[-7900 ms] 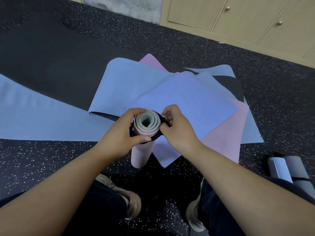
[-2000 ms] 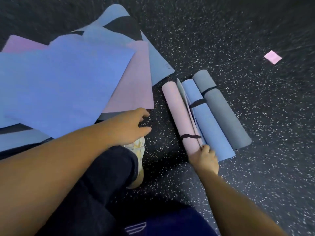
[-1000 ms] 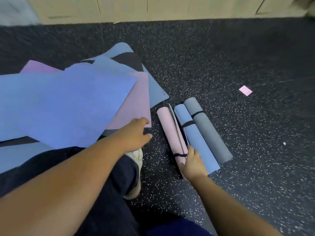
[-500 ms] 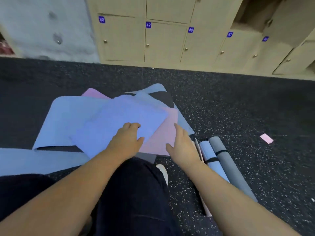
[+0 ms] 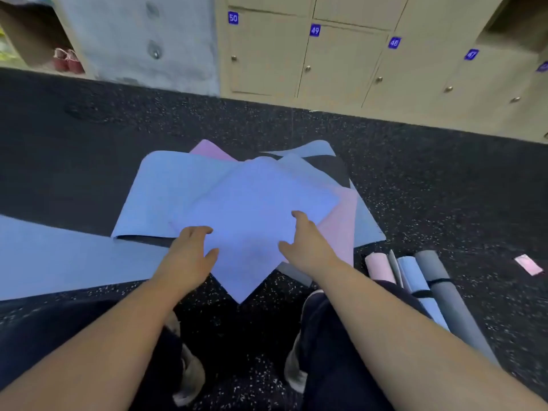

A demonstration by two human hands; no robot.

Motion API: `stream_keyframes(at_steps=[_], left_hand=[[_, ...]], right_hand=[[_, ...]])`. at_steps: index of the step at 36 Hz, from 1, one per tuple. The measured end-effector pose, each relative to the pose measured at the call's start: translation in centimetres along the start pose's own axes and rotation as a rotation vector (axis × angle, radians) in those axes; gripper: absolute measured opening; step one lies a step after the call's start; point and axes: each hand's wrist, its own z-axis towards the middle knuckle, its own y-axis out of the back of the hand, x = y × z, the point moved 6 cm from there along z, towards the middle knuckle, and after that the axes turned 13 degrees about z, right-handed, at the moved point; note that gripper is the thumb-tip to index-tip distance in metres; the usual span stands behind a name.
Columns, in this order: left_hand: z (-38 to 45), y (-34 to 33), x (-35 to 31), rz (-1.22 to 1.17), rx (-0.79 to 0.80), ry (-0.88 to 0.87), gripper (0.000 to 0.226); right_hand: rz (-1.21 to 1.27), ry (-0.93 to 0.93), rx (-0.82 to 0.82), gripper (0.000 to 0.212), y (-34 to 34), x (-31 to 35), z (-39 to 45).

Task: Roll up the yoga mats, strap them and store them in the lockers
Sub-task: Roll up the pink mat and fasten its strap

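- Lower mats in the pile (image 5: pixel 166 185) are mostly covered.
- Top blue mat (image 5: pixel 255 215) lies flat under both hands: left hand (image 5: pixel 189 256) and right hand (image 5: pixel 308 247), fingers loose, grasping nothing.
- Rolled mats (image 5: pixel 427 280), right of the right hand, are partly hidden.

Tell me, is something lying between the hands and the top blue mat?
Nothing visible does. The left hand and right hand are both over the top blue mat, which lies uppermost on the pile, uncovered.
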Motion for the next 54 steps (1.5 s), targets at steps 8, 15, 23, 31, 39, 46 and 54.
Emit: stream_keyframes(at_steps=[8, 15, 23, 31, 39, 46, 54], left_hand=[[4.9, -3.5, 1.4, -0.088, 0.061, 0.086, 0.051], [7.6, -9.7, 3.6, -0.001, 0.221, 0.107, 0.050], [11.5, -15.9, 6.0, -0.058, 0.321, 0.204, 0.049], [13.5, -22.8, 8.6, -0.083, 0.444, 0.267, 0.057], [14.3, -28.1, 9.3, -0.093, 0.683, 0.275, 0.075], [14.4, -29.7, 10.5, -0.102, 0.659, 0.290, 0.080], [14.1, -29.3, 10.5, -0.276, 0.537, 0.334, 0.078]], right_hand=[[-0.069, -0.044, 0.084, 0.068, -3.7, -1.6, 4.3], [-0.155, -0.060, 0.193, 0.066, -8.5, -4.3, 8.0], [-0.233, -0.089, 0.286, 0.066, -12.6, -9.1, 11.8], [-0.266, -0.086, 0.357, 0.064, -16.2, -13.7, 14.1], [-0.311, -0.081, 0.445, 0.066, -18.7, -16.3, 15.3], [-0.321, -0.099, 0.450, 0.065, -19.9, -17.2, 16.4], [-0.313, -0.120, 0.468, 0.066, -20.5, -17.4, 16.4]])
